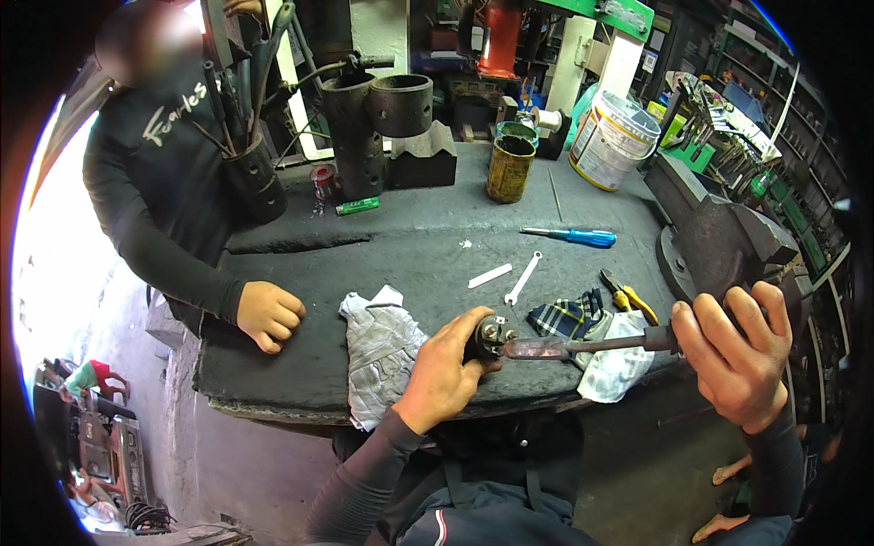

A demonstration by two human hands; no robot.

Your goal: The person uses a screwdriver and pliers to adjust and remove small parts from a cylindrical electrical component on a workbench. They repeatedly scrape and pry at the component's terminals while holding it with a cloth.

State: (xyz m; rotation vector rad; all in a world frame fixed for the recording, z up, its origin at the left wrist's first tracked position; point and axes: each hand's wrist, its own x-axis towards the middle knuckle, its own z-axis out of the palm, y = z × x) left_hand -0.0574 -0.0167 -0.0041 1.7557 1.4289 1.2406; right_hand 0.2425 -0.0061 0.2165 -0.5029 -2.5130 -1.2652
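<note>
My left hand (441,375) is wrapped round a small dark round metal part (490,335) with bolts on its upper face. My right hand (739,359) grips the dark handle end of a long tool that looks like a soldering iron (601,345). Its flat, reddish-brown tip lies right at the part; whether they touch, I cannot tell. Left of my left hand is a crumpled grey glove (378,364). Beyond the iron are a plaid cloth (566,317), a white cloth (612,373), yellow-handled pliers (626,297), a wrench (523,278) and a white stick (490,276).
Across the dark bench (291,273) lies a blue screwdriver (574,237). A rusty can (511,171), a white bucket (612,136) and metal pipes (353,127) stand farther back. A heavy vise (719,232) sits at right. At left, a person's closed hand (269,315) rests on the bench.
</note>
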